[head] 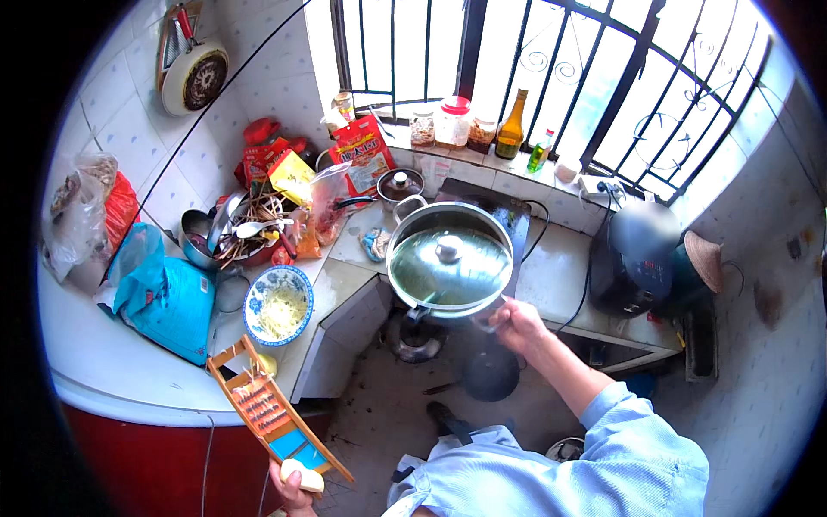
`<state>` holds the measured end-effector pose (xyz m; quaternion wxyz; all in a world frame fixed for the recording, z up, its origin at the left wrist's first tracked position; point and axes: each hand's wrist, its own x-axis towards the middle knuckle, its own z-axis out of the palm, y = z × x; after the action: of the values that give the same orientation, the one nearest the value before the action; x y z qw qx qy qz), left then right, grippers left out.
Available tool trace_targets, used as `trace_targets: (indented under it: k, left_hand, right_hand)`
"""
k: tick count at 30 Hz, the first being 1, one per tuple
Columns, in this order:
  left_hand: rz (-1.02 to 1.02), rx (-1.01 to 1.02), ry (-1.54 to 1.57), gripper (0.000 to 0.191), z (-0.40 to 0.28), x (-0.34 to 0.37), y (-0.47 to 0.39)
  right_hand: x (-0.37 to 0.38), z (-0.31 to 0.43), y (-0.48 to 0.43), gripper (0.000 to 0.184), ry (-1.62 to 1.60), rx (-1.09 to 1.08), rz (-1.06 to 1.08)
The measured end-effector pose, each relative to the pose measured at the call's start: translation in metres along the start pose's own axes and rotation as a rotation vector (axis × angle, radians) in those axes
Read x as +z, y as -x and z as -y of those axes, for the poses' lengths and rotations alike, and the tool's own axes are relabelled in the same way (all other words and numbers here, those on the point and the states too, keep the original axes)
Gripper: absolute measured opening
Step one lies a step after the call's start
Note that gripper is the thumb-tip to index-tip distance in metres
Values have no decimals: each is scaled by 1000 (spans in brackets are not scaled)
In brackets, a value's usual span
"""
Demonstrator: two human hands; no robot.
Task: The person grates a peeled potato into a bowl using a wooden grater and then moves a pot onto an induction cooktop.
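Observation:
My right hand (513, 325) is closed on a side handle of a wide steel pot (395, 226) at the front of the counter; a glass lid (420, 268) with a steel knob lies tilted within its rim. At the lower left, my left hand (294, 494) holds a peeled, pale piece of vegetable (302, 475) at the lower end of a wooden-framed grater (261, 407). The grater leans up to the counter edge, pale shreds on its upper part. Past its upper end, a blue-patterned bowl (248, 309) holds pale shreds. A yellowish piece (267, 365) lies partly behind the grater.
Behind the pot is a dark cooktop (517, 223). A small lidded pan (387, 187), a cloth (375, 244) and a basin of chopsticks stand left. A blue bag (171, 304) lies farther left, a black rice cooker (630, 271) right. Bottles and jars line the barred window's sill.

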<state>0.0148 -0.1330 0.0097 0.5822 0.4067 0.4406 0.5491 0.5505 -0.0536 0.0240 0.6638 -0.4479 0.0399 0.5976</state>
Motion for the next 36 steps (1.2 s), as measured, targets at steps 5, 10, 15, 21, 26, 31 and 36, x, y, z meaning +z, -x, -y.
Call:
trace_targets:
  k: [5, 10, 15, 21, 26, 31, 36]
  left_hand:
    - [-5, -44, -51, 85, -2, 32, -34]
    - [-25, -74, -47, 83, -6, 45, -47]
    - [-40, -49, -68, 83, -5, 66, -70]
    - [-46, -74, -68, 84, 7, 57, -92]
    - [-77, -84, -61, 80, 15, 41, -108]
    - [-93, -85, -50, 77, 8, 34, -127]
    - [-73, -85, -55, 79, 6, 15, -135]
  right_hand:
    - [-42, 72, -101, 27, -260, 0, 20]
    - [-51, 98, -150, 19, -302, -36, 23]
    - [-66, 125, -182, 17, -181, -85, 1]
    - [-65, 102, -122, 39, -27, -182, 170]
    - [-76, 14, -89, 54, 1615, -732, -129]
    - [-59, -15, -92, 30, 1804, -543, -121]
    - [-62, -26, -109, 22, 1888, -507, -188]
